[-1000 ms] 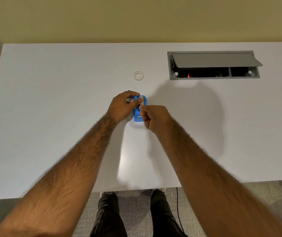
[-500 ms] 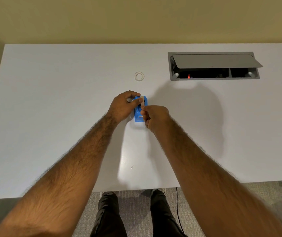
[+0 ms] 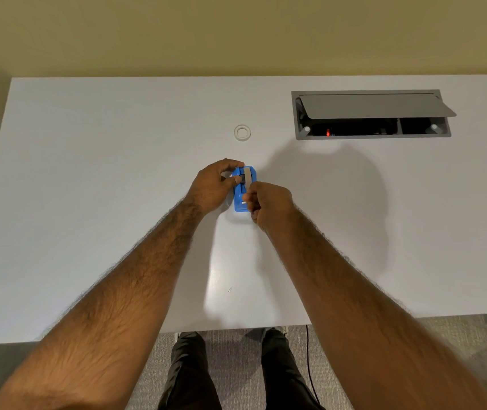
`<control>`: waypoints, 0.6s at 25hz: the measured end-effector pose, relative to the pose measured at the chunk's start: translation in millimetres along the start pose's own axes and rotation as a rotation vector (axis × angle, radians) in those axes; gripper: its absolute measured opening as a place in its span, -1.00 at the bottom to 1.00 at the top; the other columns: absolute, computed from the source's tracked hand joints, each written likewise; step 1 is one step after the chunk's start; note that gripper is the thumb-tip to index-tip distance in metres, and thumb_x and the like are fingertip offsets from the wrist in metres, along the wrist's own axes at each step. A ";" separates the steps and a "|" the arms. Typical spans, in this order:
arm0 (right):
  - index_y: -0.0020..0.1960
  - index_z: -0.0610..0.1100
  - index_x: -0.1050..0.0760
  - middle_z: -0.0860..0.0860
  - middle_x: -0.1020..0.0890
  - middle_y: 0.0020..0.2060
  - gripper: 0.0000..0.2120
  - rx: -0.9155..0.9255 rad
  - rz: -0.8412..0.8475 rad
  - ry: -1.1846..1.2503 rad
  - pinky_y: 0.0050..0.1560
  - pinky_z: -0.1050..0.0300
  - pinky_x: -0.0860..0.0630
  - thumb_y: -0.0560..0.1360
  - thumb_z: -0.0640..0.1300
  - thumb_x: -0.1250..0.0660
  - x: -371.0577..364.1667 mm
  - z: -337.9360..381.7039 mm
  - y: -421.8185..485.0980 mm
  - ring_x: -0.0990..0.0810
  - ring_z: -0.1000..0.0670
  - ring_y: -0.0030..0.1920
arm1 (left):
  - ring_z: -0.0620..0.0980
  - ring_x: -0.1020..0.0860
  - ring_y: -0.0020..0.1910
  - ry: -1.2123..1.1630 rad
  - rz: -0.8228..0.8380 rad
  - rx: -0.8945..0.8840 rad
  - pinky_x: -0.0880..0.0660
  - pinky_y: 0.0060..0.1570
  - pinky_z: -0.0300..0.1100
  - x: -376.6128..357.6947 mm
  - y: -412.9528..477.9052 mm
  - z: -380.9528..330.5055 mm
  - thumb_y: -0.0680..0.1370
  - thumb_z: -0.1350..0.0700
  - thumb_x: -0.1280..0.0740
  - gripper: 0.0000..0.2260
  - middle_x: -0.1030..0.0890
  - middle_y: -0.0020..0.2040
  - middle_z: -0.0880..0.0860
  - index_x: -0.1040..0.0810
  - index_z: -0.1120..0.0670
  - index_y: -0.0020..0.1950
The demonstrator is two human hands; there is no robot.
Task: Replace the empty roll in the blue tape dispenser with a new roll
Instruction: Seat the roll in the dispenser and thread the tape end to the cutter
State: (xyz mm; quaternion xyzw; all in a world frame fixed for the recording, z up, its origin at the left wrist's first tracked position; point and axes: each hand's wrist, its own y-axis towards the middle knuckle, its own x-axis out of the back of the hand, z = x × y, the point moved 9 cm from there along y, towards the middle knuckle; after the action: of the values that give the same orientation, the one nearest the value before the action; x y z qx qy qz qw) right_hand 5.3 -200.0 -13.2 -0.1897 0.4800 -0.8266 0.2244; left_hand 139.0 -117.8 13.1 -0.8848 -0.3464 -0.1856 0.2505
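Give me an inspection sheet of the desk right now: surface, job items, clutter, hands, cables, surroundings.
Surface: white desk, bare apart from the items below.
Job's things: blue dispenser flat on the desk at centre, a strip of tape running over its top; small clear ring lying alone behind it, whether empty core or roll cannot be told.
Clutter: a tiny scrap near the front edge.
Grippers: left hand grips the dispenser's side; right hand pinches at the tape near the dispenser's front end.
Cables: one dark cable on the floor under the desk.
Surroundings: open desk hatch with a red light inside; yellow wall; grey carpet.
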 end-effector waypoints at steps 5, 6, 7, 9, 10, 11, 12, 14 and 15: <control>0.01 -0.29 -0.59 -0.11 -0.63 -0.37 -0.83 -0.004 0.016 0.059 -0.62 0.37 -0.34 0.43 -0.28 -0.35 -0.9 -2.3 -5.8 -0.45 0.10 -0.65 | -0.08 -0.55 0.17 -0.051 -0.020 0.023 -0.40 0.21 -0.29 -0.2 1.3 4.7 0.63 0.21 -0.22 -0.71 -0.62 0.24 -0.03 -0.58 0.05 0.30; 0.02 -0.29 -0.59 -0.11 -0.63 -0.37 -0.82 -0.001 0.025 0.079 -0.63 0.37 -0.34 0.43 -0.30 -0.34 -0.7 -2.8 -7.3 -0.44 0.10 -0.67 | -0.10 -0.55 0.16 -0.052 -0.023 0.022 -0.39 0.17 -0.33 -0.1 1.7 5.2 0.63 0.21 -0.22 -0.71 -0.62 0.24 -0.04 -0.59 0.05 0.30; 0.03 -0.29 -0.59 -0.11 -0.62 -0.37 -0.81 0.001 0.033 0.096 -0.62 0.37 -0.34 0.42 -0.31 -0.33 -0.2 -3.6 -9.0 -0.43 0.11 -0.67 | -0.11 -0.55 0.15 -0.048 -0.032 0.017 -0.37 0.14 -0.39 -0.1 1.6 5.3 0.63 0.21 -0.24 -0.72 -0.62 0.23 -0.04 -0.59 0.04 0.29; 0.03 -0.29 -0.59 -0.10 -0.62 -0.39 -0.80 0.000 0.040 0.112 -0.62 0.37 -0.34 0.42 -0.31 -0.32 0.5 -6.6 -11.9 -0.43 0.11 -0.67 | -0.12 -0.56 0.14 -0.057 -0.056 0.017 -0.35 0.10 -0.45 0.4 0.9 5.3 0.62 0.20 -0.26 -0.74 -0.63 0.21 -0.05 -0.61 0.03 0.27; 0.02 -0.30 -0.59 -0.09 -0.61 -0.40 -0.81 0.002 0.038 0.117 -0.62 0.37 -0.33 0.43 -0.31 -0.32 1.2 -7.5 -13.2 -0.42 0.11 -0.67 | -0.12 -0.57 0.15 -0.074 -0.066 0.021 -0.36 0.11 -0.45 0.3 1.1 5.8 0.61 0.21 -0.27 -0.74 -0.64 0.21 -0.05 -0.61 0.04 0.26; 0.01 -0.30 -0.59 -0.09 -0.61 -0.41 -0.82 0.006 0.034 0.121 -0.63 0.37 -0.33 0.43 -0.31 -0.32 2.0 -8.2 -14.5 -0.42 0.11 -0.67 | -0.11 -0.57 0.15 -0.087 -0.074 0.025 -0.36 0.11 -0.46 0.4 1.2 6.4 0.61 0.21 -0.27 -0.75 -0.64 0.20 -0.05 -0.62 0.04 0.25; 0.00 -0.30 -0.59 -0.09 -0.61 -0.41 -0.83 0.010 0.030 0.123 -0.63 0.36 -0.33 0.43 -0.31 -0.32 2.4 -8.3 -15.8 -0.42 0.11 -0.67 | -0.12 -0.57 0.15 -0.089 -0.080 0.026 -0.35 0.10 -0.48 0.3 1.2 6.6 0.61 0.22 -0.28 -0.75 -0.64 0.20 -0.05 -0.62 0.05 0.24; -0.02 -0.30 -0.59 -0.09 -0.61 -0.41 -0.86 0.018 0.024 0.124 -0.62 0.36 -0.34 0.45 -0.29 -0.32 2.9 -7.8 -18.0 -0.43 0.10 -0.66 | -0.13 -0.56 0.13 -0.077 -0.091 0.026 -0.34 0.08 -0.50 0.4 1.2 6.0 0.61 0.22 -0.27 -0.75 -0.64 0.20 -0.04 -0.62 0.05 0.24; -0.03 -0.30 -0.59 -0.09 -0.61 -0.41 -0.87 0.022 0.023 0.125 -0.62 0.36 -0.34 0.45 -0.29 -0.33 3.0 -7.8 -19.0 -0.43 0.10 -0.66 | -0.13 -0.55 0.13 -0.073 -0.093 0.026 -0.35 0.10 -0.47 0.4 1.5 5.7 0.61 0.22 -0.27 -0.75 -0.64 0.21 -0.03 -0.62 0.05 0.24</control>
State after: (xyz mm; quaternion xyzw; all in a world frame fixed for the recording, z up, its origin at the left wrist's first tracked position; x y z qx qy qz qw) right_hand -4.9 -187.8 0.1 -0.1297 0.4863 -0.8393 0.2053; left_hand 141.2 -115.3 8.2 -0.8704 -0.3986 -0.1603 0.2405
